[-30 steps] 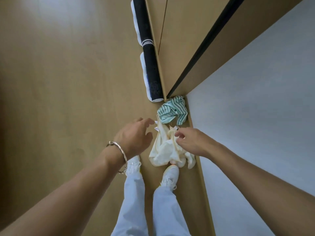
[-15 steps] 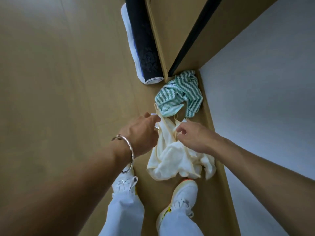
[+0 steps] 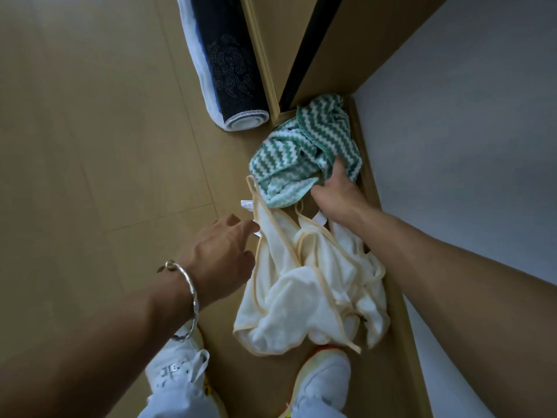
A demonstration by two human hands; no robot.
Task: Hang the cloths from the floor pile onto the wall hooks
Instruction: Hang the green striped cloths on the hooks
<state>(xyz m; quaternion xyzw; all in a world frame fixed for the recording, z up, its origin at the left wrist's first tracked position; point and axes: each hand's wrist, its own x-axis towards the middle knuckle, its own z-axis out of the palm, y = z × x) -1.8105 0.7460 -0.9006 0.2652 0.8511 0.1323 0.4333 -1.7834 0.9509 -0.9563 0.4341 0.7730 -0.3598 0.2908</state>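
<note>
1. A rolled dark mat (image 3: 232, 73) lies at the upper left on the wooden floor (image 3: 90, 146), apart from the pile; it needs no handling.
2. The left hand (image 3: 217, 260), a bangle (image 3: 188, 297) on its wrist, hovers at the left edge of the cream cloth (image 3: 304, 282). Its fingers are loosely spread and close on nothing; a fingertip is just beside the cloth's label.
3. The cream cloth lies crumpled on the floor against the wall (image 3: 467, 146), just ahead of the shoes.
4. The right hand (image 3: 337, 191) reaches into the green zigzag cloth (image 3: 301, 146), which sits beyond the cream one in the corner. Its fingertips are buried in the folds, so I cannot tell whether they have pinched it.
5. To do this well, take one cloth only, by a hem or corner, and lift it clear so the other stays down.
</note>
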